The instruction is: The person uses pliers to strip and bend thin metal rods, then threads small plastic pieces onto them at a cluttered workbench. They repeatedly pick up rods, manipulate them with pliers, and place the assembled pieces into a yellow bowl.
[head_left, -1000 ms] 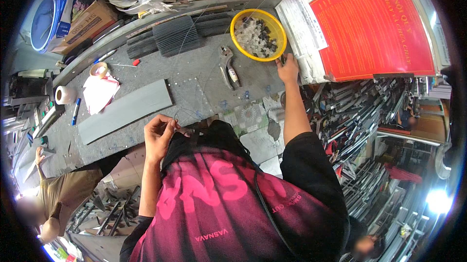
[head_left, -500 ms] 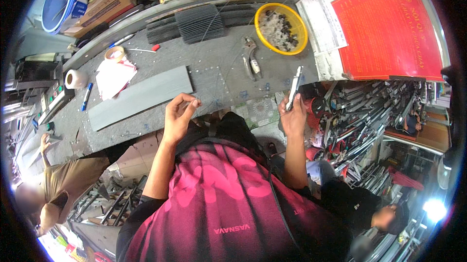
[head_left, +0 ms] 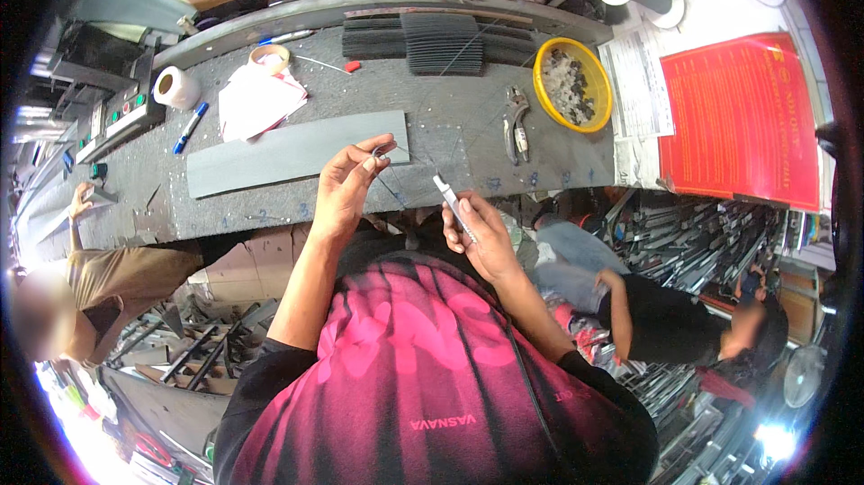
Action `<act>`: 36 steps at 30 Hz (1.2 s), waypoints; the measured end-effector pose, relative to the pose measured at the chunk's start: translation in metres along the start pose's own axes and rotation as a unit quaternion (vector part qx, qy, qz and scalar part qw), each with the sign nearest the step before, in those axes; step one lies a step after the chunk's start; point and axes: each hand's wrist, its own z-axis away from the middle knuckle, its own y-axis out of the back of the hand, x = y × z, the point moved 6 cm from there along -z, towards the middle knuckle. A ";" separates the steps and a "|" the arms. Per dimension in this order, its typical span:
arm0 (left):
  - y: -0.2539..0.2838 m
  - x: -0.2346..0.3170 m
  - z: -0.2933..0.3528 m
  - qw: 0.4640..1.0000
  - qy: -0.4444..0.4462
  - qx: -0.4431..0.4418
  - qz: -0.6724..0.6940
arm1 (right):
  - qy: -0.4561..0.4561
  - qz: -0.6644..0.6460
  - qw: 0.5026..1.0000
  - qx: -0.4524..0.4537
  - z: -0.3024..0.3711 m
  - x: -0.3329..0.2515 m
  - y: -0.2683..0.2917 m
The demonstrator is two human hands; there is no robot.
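Note:
My left hand is over the near edge of the workbench, thumb and fingers pinched on a thin dark cord that hangs in a small loop below the fingertips. My right hand is close by on the right, wrapped round a slim white utility knife whose tip points up and left toward the cord. A flat grey strip lies on the bench just behind my left hand. Fine dark threads run across the bench from the folded black pleated mesh toward my hands.
Pliers and a yellow basket of small bits sit at the right. White papers, a tape roll, a white roll and a blue marker lie at the left. Another person's hand rests on the far-left bench end.
My right hand with the utility knife has swung left, close to my left hand. My left hand has shifted slightly right and up. The view has turned, and a person at the right shows more.

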 end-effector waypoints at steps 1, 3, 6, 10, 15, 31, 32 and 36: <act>0.003 0.000 0.000 1.000 -0.002 -0.002 0.000 | -0.013 0.049 0.999 0.007 -0.001 0.000 -0.003; 0.006 0.000 0.002 1.000 -0.010 -0.013 0.011 | -0.029 0.151 0.988 -0.027 -0.002 -0.001 -0.012; 0.009 0.001 0.006 0.999 -0.025 -0.033 0.035 | -0.046 0.280 0.958 -0.046 0.000 -0.001 -0.021; 0.009 0.005 0.011 0.998 -0.027 -0.046 0.039 | -0.048 0.339 0.937 -0.062 0.005 -0.003 -0.034; 0.002 0.010 0.014 0.995 -0.034 -0.084 0.030 | -0.075 0.330 0.940 -0.040 0.008 -0.003 -0.044; -0.001 0.011 0.016 0.986 -0.012 -0.167 -0.006 | -0.082 0.343 0.934 -0.054 0.017 -0.007 -0.066; -0.002 0.012 0.016 0.986 -0.008 -0.169 -0.011 | -0.080 0.345 0.934 -0.055 0.018 -0.007 -0.067; -0.004 0.012 0.021 0.986 0.010 -0.165 -0.023 | -0.087 0.328 0.939 -0.051 0.022 -0.006 -0.069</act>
